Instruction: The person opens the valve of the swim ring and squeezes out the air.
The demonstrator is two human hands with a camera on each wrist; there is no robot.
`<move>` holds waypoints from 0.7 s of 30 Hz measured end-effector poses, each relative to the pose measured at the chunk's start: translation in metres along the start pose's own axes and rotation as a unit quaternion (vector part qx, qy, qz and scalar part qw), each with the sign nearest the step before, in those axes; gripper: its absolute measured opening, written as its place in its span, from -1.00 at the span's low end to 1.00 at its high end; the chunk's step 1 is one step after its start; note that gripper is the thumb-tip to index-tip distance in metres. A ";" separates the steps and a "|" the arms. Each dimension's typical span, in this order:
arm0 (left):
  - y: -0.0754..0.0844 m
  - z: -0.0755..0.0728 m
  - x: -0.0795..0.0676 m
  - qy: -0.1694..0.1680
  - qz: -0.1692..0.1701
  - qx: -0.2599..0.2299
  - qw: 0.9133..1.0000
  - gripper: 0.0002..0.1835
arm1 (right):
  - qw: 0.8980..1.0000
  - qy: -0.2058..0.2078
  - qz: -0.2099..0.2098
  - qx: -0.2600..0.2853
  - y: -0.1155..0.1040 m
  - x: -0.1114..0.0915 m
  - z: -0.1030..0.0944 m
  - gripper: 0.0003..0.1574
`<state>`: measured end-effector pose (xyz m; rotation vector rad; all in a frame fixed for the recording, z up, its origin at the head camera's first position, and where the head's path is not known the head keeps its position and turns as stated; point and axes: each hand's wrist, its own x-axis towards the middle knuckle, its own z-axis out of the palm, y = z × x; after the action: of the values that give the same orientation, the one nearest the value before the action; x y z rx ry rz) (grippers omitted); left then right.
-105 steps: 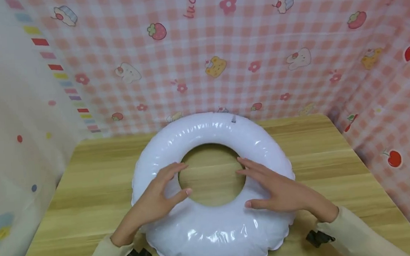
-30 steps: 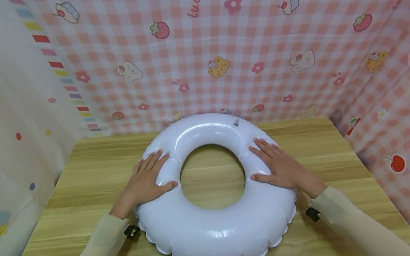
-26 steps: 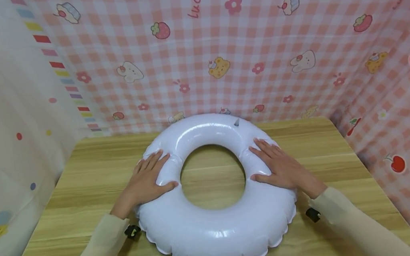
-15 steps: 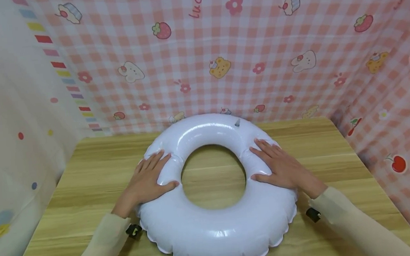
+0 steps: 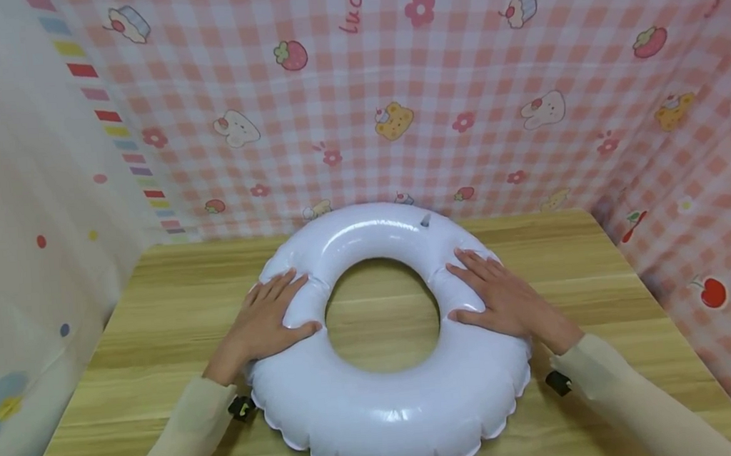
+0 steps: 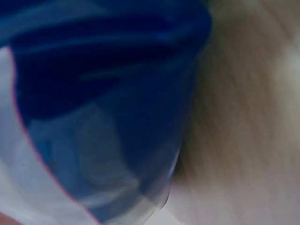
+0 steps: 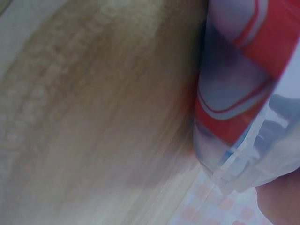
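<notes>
A white inflated swim ring [image 5: 386,412] lies flat on the wooden table, its scalloped seam showing along the near edge. On its left side rests my left hand [image 5: 264,325], fingers spread and thumb pointing toward the hole. My right hand [image 5: 500,300] presses the opposite side in the same way, and the vinyl creases by the fingertips of both. A small grey valve [image 5: 426,220] stands up at the far right of the ring. The left wrist view shows the ring's blue underside [image 6: 103,93]; in the right wrist view its lower side [image 7: 234,89] has red and white print.
The wooden table [image 5: 122,333] reaches back to a pink checked cloth [image 5: 341,87] with printed strawberries and bears. A pale cloth [image 5: 26,176] hangs at the left, and more checked cloth [image 5: 691,195] at the right. Dark wrist devices [image 5: 559,383] sit at both cuffs.
Earlier both hands hovered nearer the hole with fingers bent; they then moved outward and flattened onto the ring's sides. Over the last second they have stayed in place, with the view shifting slightly.
</notes>
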<state>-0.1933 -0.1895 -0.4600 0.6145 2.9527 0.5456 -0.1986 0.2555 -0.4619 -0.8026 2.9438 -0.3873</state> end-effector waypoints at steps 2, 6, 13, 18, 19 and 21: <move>0.000 0.000 0.000 -0.001 -0.002 -0.001 1.000 -0.02 | 1.000 -0.001 0.001 0.001 -0.001 0.000 0.000 0.13; 0.000 0.000 0.000 0.002 0.000 -0.002 1.000 -0.03 | 1.000 0.002 0.003 0.003 -0.002 -0.001 0.000 0.13; 0.001 0.000 0.001 0.002 0.006 0.001 1.000 -0.03 | 1.000 0.001 0.002 -0.001 0.000 -0.003 -0.001 0.14; -0.001 -0.006 0.002 0.000 0.009 0.001 1.000 0.01 | 1.000 0.000 -0.005 -0.006 0.002 -0.001 -0.003 0.17; -0.002 -0.006 0.001 0.000 0.010 0.000 1.000 0.01 | 1.000 -0.001 -0.006 -0.007 0.002 -0.001 -0.003 0.18; -0.004 -0.008 0.000 0.000 0.013 -0.010 1.000 0.02 | 1.000 -0.003 -0.008 -0.012 0.003 0.000 -0.005 0.19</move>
<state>-0.1960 -0.1950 -0.4542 0.6509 2.9391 0.5753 -0.2005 0.2591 -0.4577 -0.8287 2.9436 -0.3494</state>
